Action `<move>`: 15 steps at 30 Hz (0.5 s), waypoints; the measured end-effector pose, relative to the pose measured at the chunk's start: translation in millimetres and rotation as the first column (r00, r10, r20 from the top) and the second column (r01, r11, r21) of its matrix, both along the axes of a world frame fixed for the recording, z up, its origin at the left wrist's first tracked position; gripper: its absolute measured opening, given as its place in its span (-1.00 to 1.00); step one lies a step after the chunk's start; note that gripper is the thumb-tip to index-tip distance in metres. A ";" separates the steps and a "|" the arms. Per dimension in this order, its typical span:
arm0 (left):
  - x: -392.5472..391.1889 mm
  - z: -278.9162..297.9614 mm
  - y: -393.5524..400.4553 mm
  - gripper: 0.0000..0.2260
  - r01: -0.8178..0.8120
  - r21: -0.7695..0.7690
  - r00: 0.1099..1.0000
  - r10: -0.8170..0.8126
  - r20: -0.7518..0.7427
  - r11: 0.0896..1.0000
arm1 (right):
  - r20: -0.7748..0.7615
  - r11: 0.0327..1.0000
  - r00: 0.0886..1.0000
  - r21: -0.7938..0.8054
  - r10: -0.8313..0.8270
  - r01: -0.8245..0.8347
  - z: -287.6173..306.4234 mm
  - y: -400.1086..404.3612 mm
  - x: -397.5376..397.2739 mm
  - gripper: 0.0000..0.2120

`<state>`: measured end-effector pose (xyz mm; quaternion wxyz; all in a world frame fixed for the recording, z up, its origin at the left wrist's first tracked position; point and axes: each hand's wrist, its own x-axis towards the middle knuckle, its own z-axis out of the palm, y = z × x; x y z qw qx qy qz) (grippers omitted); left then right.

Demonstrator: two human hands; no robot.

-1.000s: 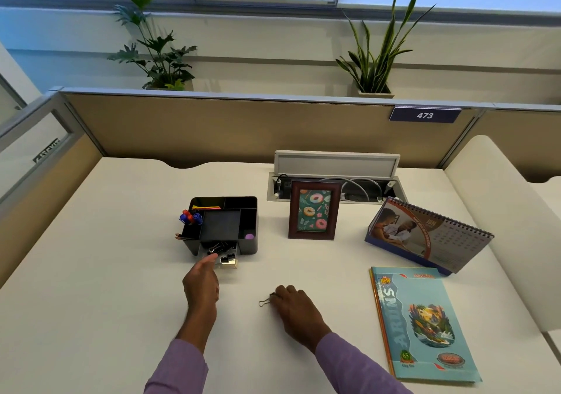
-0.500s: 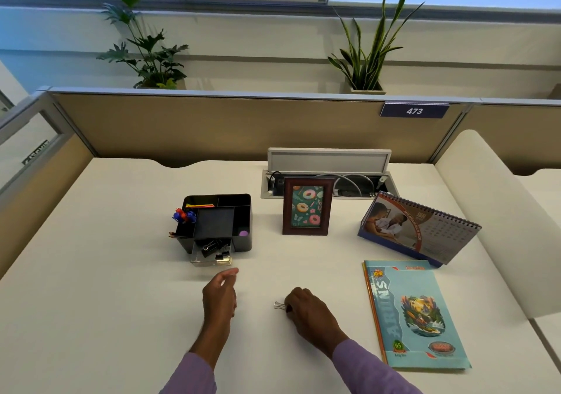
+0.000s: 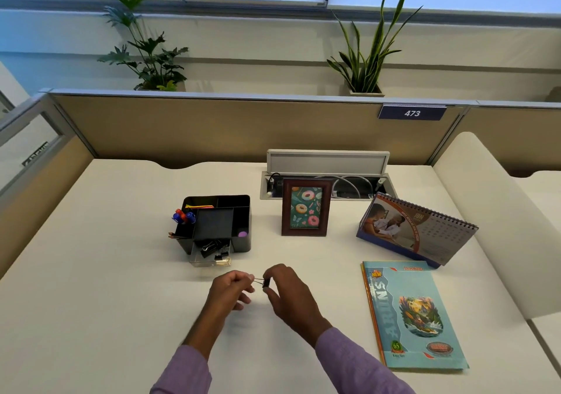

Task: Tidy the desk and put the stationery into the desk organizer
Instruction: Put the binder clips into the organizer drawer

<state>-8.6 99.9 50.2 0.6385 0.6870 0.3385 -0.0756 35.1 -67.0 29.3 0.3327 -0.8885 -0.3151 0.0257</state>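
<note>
A small black binder clip [image 3: 265, 282] is held between both hands just above the white desk [image 3: 91, 302]. My right hand [image 3: 288, 293] pinches its black body. My left hand [image 3: 232, 287] pinches its wire handles. Behind them stands the black desk organizer [image 3: 239, 211], holding pens and a purple item. Its clear front drawer [image 3: 209, 260] is pulled out and holds several black binder clips.
A framed donut picture [image 3: 305, 207] stands right of the organizer, in front of an open cable tray [image 3: 324, 163]. A desk calendar [image 3: 416, 229] and a blue book [image 3: 413, 314] lie to the right. Partition walls ring the desk.
My right hand has lifted the binder clip off the desk. My left hand drew back from the drawer and took hold of the clip's handles.
</note>
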 end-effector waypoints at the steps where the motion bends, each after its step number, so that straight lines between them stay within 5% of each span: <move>1: 1.0 1.6 3.7 -0.86 -0.001 0.011 1.000 0.001 0.001 1.000 | 0.000 1.000 1.000 0.007 0.006 -0.006 1.3 2.6 -0.1 -0.81; 10: 18.2 0.4 61.9 -0.94 -0.438 0.123 0.898 0.429 0.094 0.890 | -0.006 0.998 0.999 -0.055 0.037 -0.037 -5.0 5.1 -3.1 -0.64; 15: 34.1 -7.0 79.4 -0.91 -0.511 0.151 0.860 0.504 0.083 0.846 | -0.053 0.981 0.994 -0.168 0.093 -0.100 -4.9 17.5 7.7 -0.41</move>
